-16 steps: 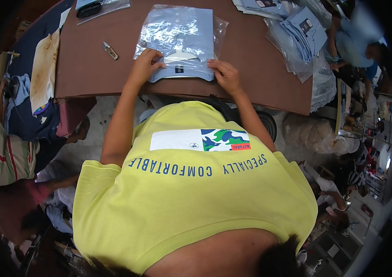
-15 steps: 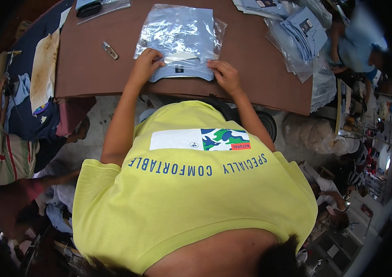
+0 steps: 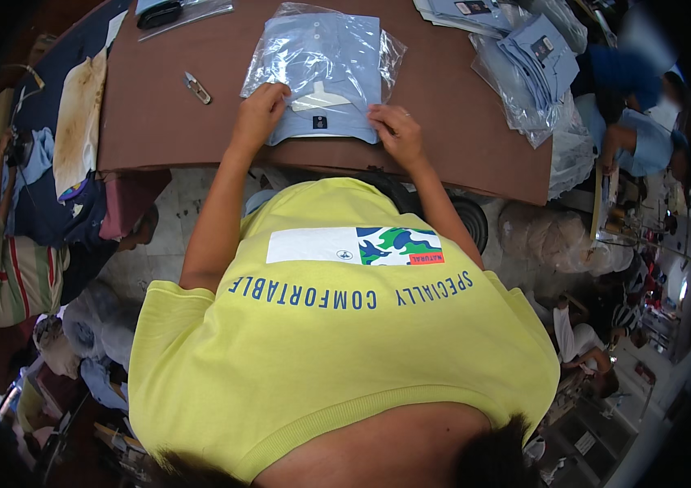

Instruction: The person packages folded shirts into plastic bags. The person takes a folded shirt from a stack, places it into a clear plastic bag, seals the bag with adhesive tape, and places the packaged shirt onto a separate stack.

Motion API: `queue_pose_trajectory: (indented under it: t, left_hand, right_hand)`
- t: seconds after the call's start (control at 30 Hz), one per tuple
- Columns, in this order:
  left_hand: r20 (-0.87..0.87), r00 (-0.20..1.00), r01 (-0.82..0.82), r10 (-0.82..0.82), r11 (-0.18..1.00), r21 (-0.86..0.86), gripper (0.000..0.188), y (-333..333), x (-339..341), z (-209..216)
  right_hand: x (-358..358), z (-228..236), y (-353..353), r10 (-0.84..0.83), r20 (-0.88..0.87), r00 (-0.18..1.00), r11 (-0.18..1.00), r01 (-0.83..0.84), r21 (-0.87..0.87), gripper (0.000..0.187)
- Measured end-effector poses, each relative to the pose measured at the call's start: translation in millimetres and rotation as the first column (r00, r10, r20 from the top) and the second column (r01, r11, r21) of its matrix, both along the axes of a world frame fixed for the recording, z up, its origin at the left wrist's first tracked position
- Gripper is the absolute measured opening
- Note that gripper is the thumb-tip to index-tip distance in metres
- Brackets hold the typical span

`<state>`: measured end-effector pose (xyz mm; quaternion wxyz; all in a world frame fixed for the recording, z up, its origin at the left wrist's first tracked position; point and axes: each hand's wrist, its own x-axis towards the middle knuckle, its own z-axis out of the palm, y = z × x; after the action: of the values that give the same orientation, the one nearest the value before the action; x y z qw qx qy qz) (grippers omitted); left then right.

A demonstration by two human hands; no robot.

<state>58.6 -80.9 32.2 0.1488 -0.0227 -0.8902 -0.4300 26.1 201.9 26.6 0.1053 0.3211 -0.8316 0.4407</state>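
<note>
A folded light blue shirt (image 3: 344, 61) lies on the brown table in front of me, its collar end toward me. Clear plastic bag (image 3: 268, 55) covers most of it and sticks out past both sides. Inside the neck opening sits a white insert (image 3: 319, 99), with a small dark label (image 3: 319, 123) just below. At the shirt's left edge, my left hand (image 3: 262, 114) is closed on the bag's edge, fingers bent. My right hand (image 3: 398, 132) pinches the bag's edge at the right side, thumb and fingertips together. The pinched plastic is partly hidden by the fingers.
Small thread snips (image 3: 196, 88) lie to the left on the table (image 3: 158, 130). Bagged blue shirts (image 3: 534, 61) are stacked at the far right. A black item in clear plastic (image 3: 168, 15) is at the far left. Co-workers are on both sides, one in a striped shirt (image 3: 16, 268).
My hands stay at the bag's two edges, almost unmoved. The white insert in the collar shows more fully. A co-worker at the right has shifted.
</note>
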Motion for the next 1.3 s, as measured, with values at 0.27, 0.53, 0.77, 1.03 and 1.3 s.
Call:
queue_pose_trajectory:
  t: [0.27, 0.53, 0.77, 1.03, 1.3]
  left_hand:
    - [0.134, 0.978, -0.186, 0.162, 0.963, 0.194, 0.012, 8, -12, 4]
    - [0.261, 0.963, -0.187, 0.068, 0.867, 0.463, 0.011, -15, -27, -19]
    - [0.313, 0.942, -0.269, 0.125, 0.837, 0.477, 0.012, -87, -21, -18]
    - [0.544, 0.83, -0.416, -0.121, 0.515, 0.75, 0.015, -148, 5, -22]
    - [-0.046, 0.961, -0.276, 0.272, 0.94, -0.199, 0.043, -37, -34, 27]
  right_hand:
    - [-5, 5, -3, -0.032, -0.037, 0.999, 0.999, 0.031, -0.023, 0.011]
    - [-10, 5, 1, -0.007, 0.03, 1.0, 0.999, 0.009, -0.052, 0.013]
    - [-20, 10, 40, -0.1, 0.164, 0.981, 0.989, 0.116, -0.088, 0.025]
    - [-16, 8, 52, -0.063, 0.321, 0.945, 0.989, 0.102, -0.106, 0.014]
    - [-5, 12, 40, -0.014, 0.287, 0.958, 0.996, 0.037, -0.076, 0.016]
